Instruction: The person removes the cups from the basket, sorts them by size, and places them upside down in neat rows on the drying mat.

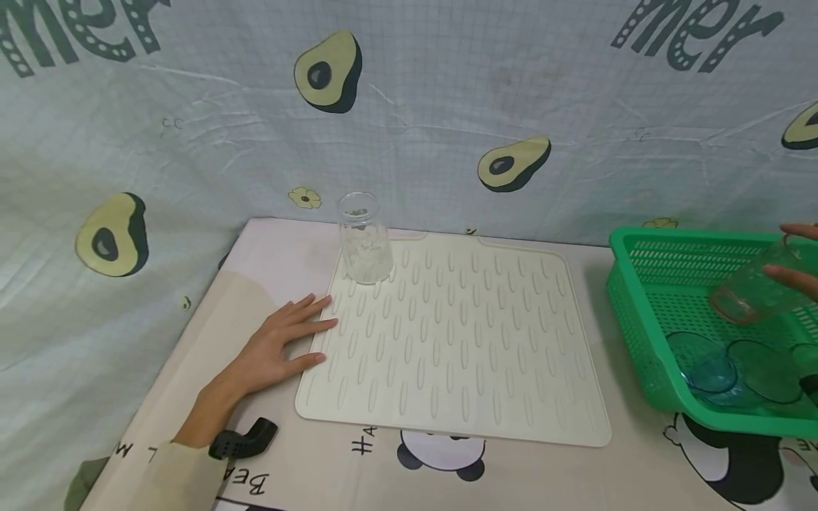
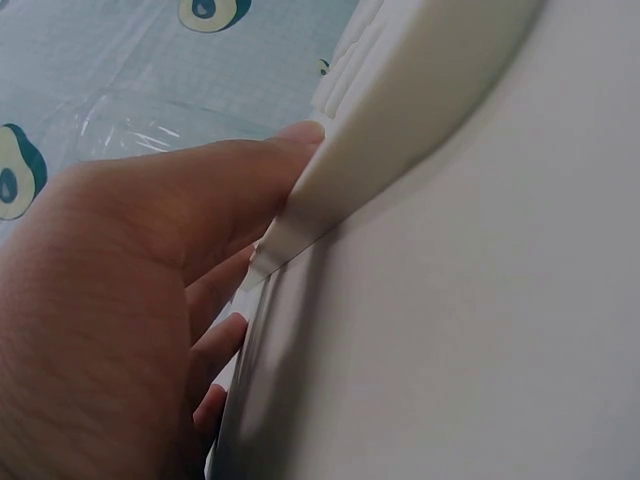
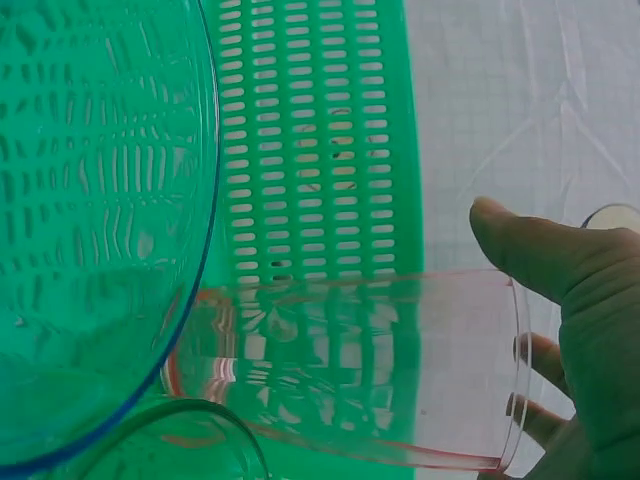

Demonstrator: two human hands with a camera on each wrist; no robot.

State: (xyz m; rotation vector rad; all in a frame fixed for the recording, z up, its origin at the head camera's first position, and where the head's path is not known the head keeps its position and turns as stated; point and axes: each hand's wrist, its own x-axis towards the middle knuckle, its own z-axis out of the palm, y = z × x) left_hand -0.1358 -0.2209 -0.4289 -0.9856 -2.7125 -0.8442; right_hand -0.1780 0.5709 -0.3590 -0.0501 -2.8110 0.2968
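My left hand (image 1: 271, 348) lies with spread, straight fingers at the left edge of the cream ridged mat (image 1: 447, 333). In the left wrist view the thumb (image 2: 240, 185) touches the mat's raised edge. A clear glass (image 1: 367, 245) stands upright on the mat's far left corner. My right hand (image 3: 590, 330) is at the rim of a pink-tinted glass (image 3: 350, 365) tilted in the green basket (image 1: 645, 355). Its thumb is straight and set apart from the fingers, which show just past the rim. Most of this hand lies outside the head view.
Inside the basket, a blue-tinted glass (image 1: 699, 365) and a greenish glass (image 1: 763, 372) sit near its front wall. A hanging cloth (image 1: 422, 106) printed with avocados rises behind the table. Black bands are on both wrists.
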